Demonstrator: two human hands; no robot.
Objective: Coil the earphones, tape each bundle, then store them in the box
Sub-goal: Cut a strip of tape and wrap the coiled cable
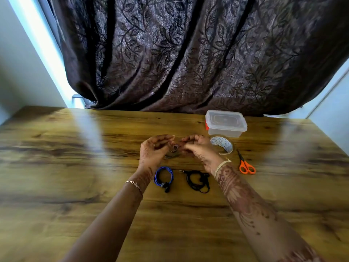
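Your left hand and right hand pinch a grey coiled bundle between closed fingertips, above the table; whether tape is on, I cannot tell; press any strip flat, keeping loops tight; blue coil and black earphones lie nearer you; closed box beyond.

Table: wood-grain top, smooth, with a soft sheen. Curtain: dark woven cloth, leaf pattern, faint lustre. Box, far right: clear plastic, glossy, lid on, orange plastic clip. Tape roll: clear glossy film. Scissors: orange plastic handles, dark blades. Blue earphones: smooth coated cable. Black earphones: matt cable, metal plug. Bracelet: shiny metal chain.
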